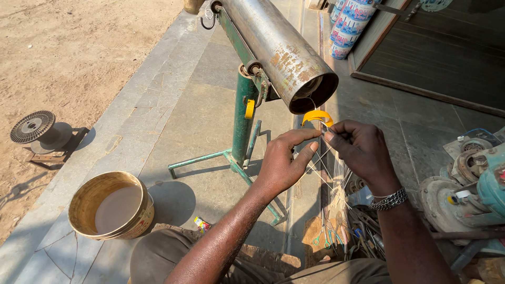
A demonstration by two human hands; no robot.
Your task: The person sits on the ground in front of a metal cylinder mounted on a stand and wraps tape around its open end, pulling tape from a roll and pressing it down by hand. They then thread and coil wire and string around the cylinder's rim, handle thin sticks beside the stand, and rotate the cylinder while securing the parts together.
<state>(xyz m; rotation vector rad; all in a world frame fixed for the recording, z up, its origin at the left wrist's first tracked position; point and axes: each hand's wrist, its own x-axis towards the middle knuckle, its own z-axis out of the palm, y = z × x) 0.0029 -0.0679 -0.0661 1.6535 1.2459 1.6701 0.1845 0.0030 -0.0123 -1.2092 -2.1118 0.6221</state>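
Both hands meet just below the pipe's mouth: the left hand (281, 163) and the right hand (357, 150) each pinch thin pale strands (336, 176), which hang down between them toward scissors (322, 236) on the floor. A yellow ring (317, 115) sits just above the fingertips. Beyond it, the rusty metal pipe (279, 50) rests on a green stand (243, 123). Left, a tan bucket (111, 206) stands on paving.

I see my left hand (281, 163) and right hand (360, 150) pinching thin pale strands (336, 179) just below the rusty steel tube (279, 50) on its green stand (243, 121); a bucket (111, 206) sits left.
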